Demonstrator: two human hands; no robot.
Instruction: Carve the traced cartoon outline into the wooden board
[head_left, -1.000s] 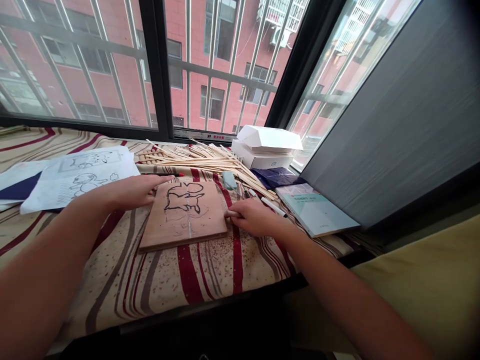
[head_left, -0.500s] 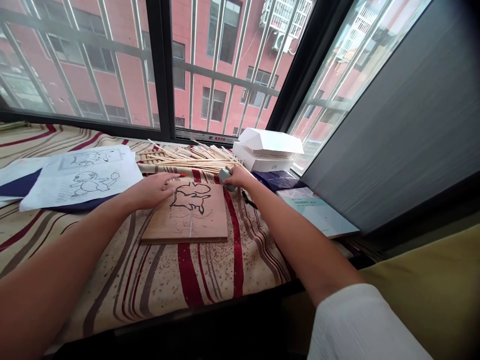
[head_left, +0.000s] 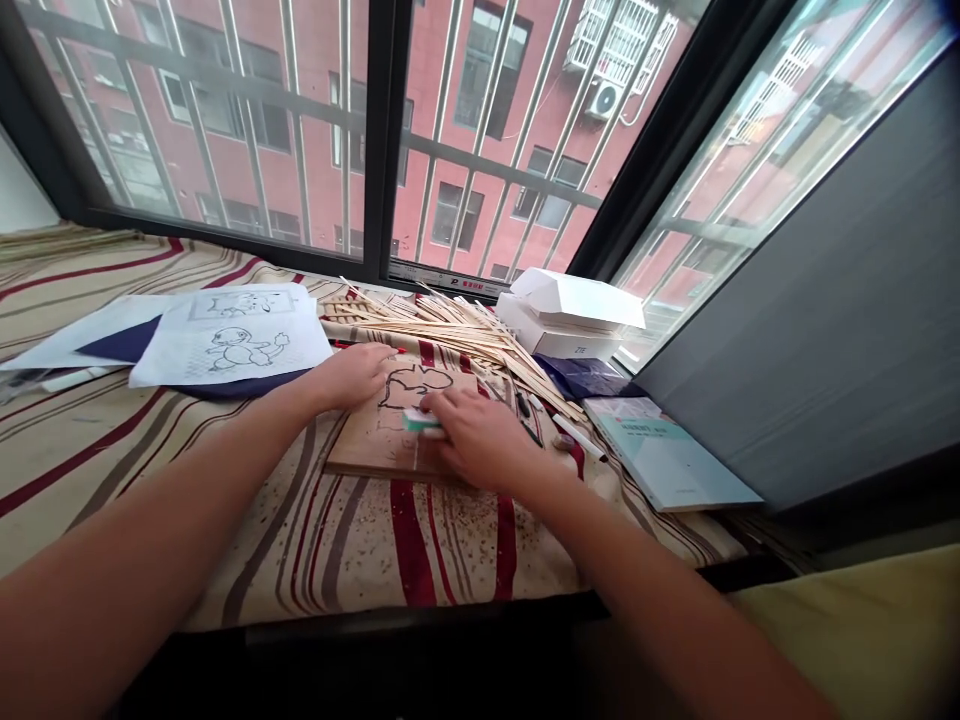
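Observation:
A square wooden board (head_left: 367, 450) lies flat on the striped cloth, with thick black outlines drawn on its upper part. My left hand (head_left: 355, 376) rests over its upper left edge, fingers stretched out. Over the board's right half, my right hand (head_left: 480, 435) grips a small green-and-white block (head_left: 418, 420), which looks like an eraser. That hand and block cover part of the drawing. Whether the block presses on the wood, I cannot tell.
Paper sheets with line drawings (head_left: 240, 345) lie left. Thin wooden sticks (head_left: 442, 322) are heaped behind the board, beside a white box (head_left: 570, 320). A pale book (head_left: 667, 455) lies right. Crumbs are scattered on the cloth (head_left: 337, 540) in front. Barred windows stand behind.
My right hand has brought the block from beside the board's upper right corner to over the drawing. The left hand stays at the board's edge. The view has shifted.

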